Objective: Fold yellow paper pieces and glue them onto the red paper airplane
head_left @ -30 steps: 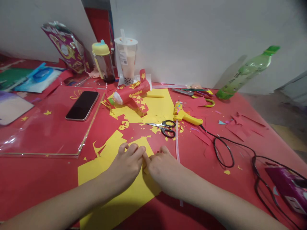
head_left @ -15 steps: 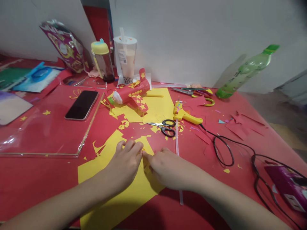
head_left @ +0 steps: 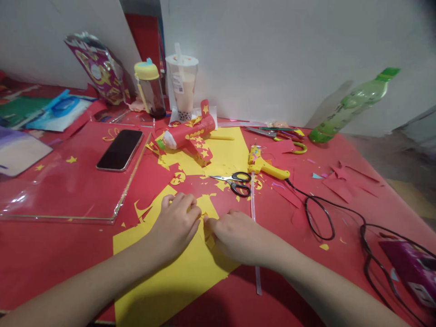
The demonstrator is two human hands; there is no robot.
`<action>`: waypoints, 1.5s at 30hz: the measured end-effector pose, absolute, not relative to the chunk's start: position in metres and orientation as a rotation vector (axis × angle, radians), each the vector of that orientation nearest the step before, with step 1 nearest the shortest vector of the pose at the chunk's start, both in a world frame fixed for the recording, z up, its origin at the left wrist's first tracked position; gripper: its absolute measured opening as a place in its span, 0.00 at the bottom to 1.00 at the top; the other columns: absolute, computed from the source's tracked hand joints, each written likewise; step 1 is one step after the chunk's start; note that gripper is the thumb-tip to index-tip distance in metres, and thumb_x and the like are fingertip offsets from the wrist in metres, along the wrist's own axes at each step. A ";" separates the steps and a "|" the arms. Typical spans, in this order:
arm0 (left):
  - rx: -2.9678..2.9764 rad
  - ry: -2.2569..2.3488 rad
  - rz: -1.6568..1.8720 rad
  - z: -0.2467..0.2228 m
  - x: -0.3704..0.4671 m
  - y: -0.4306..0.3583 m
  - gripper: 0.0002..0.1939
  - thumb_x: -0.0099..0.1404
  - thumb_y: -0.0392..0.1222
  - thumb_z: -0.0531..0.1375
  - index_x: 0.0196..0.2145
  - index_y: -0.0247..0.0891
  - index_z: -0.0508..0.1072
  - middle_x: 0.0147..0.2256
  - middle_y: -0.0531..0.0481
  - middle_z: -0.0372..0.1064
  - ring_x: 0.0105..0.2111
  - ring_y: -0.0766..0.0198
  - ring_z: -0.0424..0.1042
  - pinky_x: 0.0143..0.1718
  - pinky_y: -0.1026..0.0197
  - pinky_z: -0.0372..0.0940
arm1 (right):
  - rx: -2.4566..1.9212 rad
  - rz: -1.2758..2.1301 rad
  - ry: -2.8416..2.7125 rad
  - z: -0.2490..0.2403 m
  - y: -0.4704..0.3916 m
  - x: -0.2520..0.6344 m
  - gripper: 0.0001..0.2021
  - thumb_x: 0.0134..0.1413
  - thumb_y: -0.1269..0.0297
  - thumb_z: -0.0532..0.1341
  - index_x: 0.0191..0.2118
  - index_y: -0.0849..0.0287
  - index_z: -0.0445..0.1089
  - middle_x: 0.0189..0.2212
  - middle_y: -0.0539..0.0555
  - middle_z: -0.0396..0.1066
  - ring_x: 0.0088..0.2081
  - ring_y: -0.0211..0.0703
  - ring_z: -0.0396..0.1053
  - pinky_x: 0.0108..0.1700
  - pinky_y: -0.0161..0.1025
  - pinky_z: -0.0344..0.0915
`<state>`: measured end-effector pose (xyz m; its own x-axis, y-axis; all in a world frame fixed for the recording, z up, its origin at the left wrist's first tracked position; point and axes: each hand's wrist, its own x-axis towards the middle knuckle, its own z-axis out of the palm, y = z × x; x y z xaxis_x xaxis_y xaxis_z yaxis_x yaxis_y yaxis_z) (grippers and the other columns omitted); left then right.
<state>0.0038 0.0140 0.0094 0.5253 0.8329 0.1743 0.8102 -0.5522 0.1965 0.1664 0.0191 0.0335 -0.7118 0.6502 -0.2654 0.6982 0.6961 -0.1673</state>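
Note:
My left hand (head_left: 180, 225) is closed, its thumb and finger pinching one side of a small yellow paper piece (head_left: 205, 215). Facing it, my right hand (head_left: 241, 236) has its fingers curled and holds the other side of that piece. Fingers hide most of the piece, so its shape is unclear. Both hands are over a large yellow paper sheet (head_left: 163, 286) on the red table. Just beyond them lie small scissors (head_left: 235, 181) with black handles, among yellow paper scraps. A clear glue stick (head_left: 258, 277) runs beneath my right forearm.
A yellow glue gun (head_left: 270, 169) trails a black cord (head_left: 332, 222) toward a purple power strip (head_left: 407, 263). Behind are a red paper-wrapped bottle model (head_left: 190, 131), milk tea (head_left: 184, 86), a drink bottle (head_left: 153, 91) and a green bottle (head_left: 350, 109). At left lies a phone (head_left: 120, 150).
The camera view has shifted slightly, so everything sits a little lower and to the right. My left fingers have moved slightly; both hands stay close together at the small paper piece.

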 end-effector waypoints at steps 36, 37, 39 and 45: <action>2.009 1.367 0.585 0.017 0.003 0.023 0.05 0.57 0.41 0.57 0.29 0.37 0.67 0.31 0.52 0.70 0.33 0.62 0.67 0.38 0.59 0.58 | 1.644 -1.307 2.651 0.033 0.042 0.167 0.07 0.44 0.74 0.55 0.26 0.64 0.70 0.13 0.41 0.48 0.16 0.28 0.47 0.21 0.28 0.44; 1.990 1.357 0.595 0.018 0.003 0.023 0.05 0.57 0.41 0.57 0.28 0.37 0.68 0.30 0.52 0.70 0.32 0.63 0.67 0.38 0.59 0.58 | 1.634 -1.354 2.639 0.033 0.043 0.168 0.07 0.45 0.74 0.54 0.26 0.64 0.70 0.13 0.41 0.48 0.16 0.28 0.46 0.21 0.28 0.44; 1.982 1.336 0.630 0.018 0.002 0.023 0.05 0.57 0.42 0.57 0.27 0.37 0.67 0.30 0.52 0.70 0.32 0.62 0.67 0.38 0.58 0.59 | 1.614 -1.441 2.611 0.035 0.043 0.168 0.07 0.45 0.74 0.54 0.26 0.64 0.69 0.12 0.41 0.47 0.17 0.28 0.46 0.20 0.28 0.44; 1.871 1.256 0.725 0.017 0.002 0.022 0.05 0.55 0.39 0.58 0.25 0.37 0.68 0.29 0.52 0.70 0.31 0.64 0.68 0.36 0.61 0.61 | 1.562 -1.505 2.618 0.040 0.042 0.170 0.06 0.44 0.75 0.55 0.27 0.64 0.69 0.13 0.40 0.47 0.17 0.28 0.46 0.21 0.29 0.45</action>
<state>0.0020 0.0225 0.0175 0.3559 0.9335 0.0442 0.5050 -0.2319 0.8314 0.1704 0.0417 0.0396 -0.5515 0.8089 -0.2035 0.5831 0.1994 -0.7876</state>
